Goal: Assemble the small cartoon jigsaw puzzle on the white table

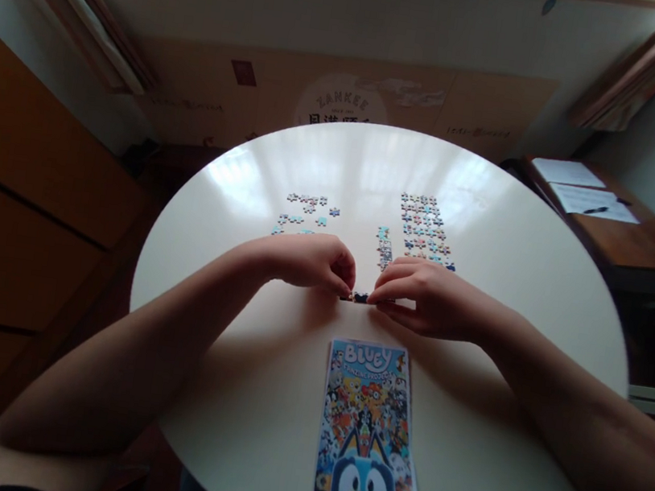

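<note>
A short strip of joined jigsaw pieces (pixel 360 298) lies on the table just above the picture sheet. My left hand (pixel 318 262) pinches its left end between thumb and fingers. From the other side, my right hand (pixel 427 296) has its fingers closed on the right end; those fingertips partly cover the pieces. Just beyond my right hand runs a narrow column of joined jigsaw pieces (pixel 386 247). Closest to me is a printed reference picture (pixel 366 430) reading "Bluey", with a torn lower edge.
Several rows of loose jigsaw pieces (pixel 422 220) lie at the back right of the round white table (pixel 191 259). A scattered group of pieces (pixel 310 208) lies at the back left, partly behind my left hand. On the right, a wooden side table (pixel 626 243) holds papers (pixel 590 201) and a pen.
</note>
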